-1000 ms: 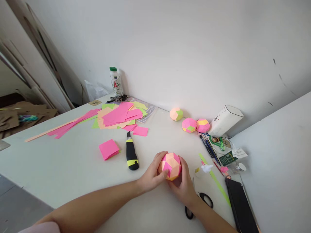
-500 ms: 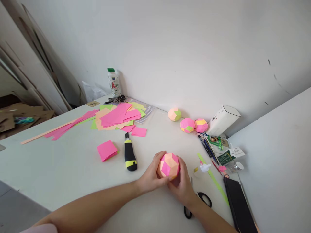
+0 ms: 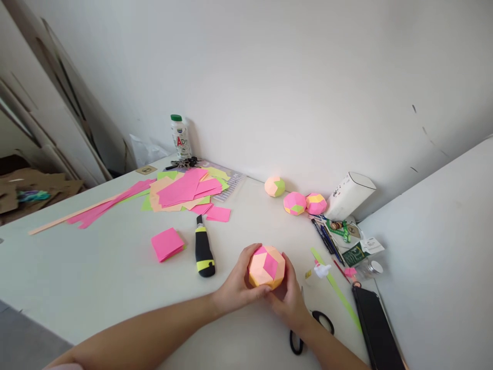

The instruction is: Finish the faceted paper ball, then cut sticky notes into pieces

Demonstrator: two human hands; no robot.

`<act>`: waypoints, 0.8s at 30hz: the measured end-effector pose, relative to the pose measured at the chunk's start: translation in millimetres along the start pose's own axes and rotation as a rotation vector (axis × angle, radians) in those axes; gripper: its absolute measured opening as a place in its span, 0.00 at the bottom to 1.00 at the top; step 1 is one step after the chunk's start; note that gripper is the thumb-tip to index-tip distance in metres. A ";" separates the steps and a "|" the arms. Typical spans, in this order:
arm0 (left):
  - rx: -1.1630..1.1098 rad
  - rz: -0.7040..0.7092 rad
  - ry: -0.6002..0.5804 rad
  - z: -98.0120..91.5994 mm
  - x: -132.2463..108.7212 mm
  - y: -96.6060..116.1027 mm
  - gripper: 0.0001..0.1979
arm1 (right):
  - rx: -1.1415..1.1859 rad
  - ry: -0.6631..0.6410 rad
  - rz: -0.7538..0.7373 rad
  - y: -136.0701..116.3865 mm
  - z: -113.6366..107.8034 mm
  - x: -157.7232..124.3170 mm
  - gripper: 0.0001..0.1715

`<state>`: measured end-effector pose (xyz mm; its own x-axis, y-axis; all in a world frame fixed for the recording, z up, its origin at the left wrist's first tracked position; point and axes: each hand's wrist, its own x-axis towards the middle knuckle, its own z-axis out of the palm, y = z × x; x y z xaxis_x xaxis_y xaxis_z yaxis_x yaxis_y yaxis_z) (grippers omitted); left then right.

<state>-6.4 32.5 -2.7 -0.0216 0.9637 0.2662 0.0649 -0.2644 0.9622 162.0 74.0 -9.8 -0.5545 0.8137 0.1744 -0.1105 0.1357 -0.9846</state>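
Paper ball (image 3: 267,268), pink and peach, in both hands (image 3: 239,283)

Single head-worn view. Looking forward and down across table (image 3: 115,272), from above its near side. Facing white wall (image 3: 292,77) beyond, showing back edge of table (image 3: 248,178) aslant, lower toward right. Near to left hand (image 3: 235,288) and right hand (image 3: 288,299), framing them low, about middle of width; cutting off arms (image 3: 150,329) at bottom edge. Wide in reach: from leaning boards (image 3: 61,133) at far left to white panel (image 3: 442,246) at right.
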 end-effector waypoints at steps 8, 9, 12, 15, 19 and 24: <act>-0.268 -0.224 -0.060 3.6 -1.1 -6.0 0.56 | 0.133 -0.045 0.073 -5.9 -2.7 3.0 0.45; -0.260 -0.239 -0.053 3.4 -0.8 -5.7 0.56 | 0.150 -0.052 0.077 -6.6 -2.6 3.7 0.44; -0.241 -0.260 -0.052 2.5 0.4 -4.4 0.55 | 0.148 -0.054 0.076 -7.3 -2.5 5.0 0.43; -0.227 -0.261 -0.056 2.4 1.4 -4.9 0.54 | 0.103 -0.032 0.063 -7.3 -2.6 5.4 0.44; -0.206 -0.239 -0.056 2.9 1.7 -8.2 0.52 | 0.113 -0.030 0.054 -9.1 -1.8 6.2 0.43; -0.214 -0.226 -0.068 2.6 1.6 -8.6 0.49 | 0.093 -0.026 0.065 -10.0 -1.0 6.1 0.41</act>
<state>-4.5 36.4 -10.7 0.0554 0.9974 0.0464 -0.1452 -0.0380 0.9887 160.6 78.1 1.0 -0.5838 0.8041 0.1121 -0.1491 0.0296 -0.9884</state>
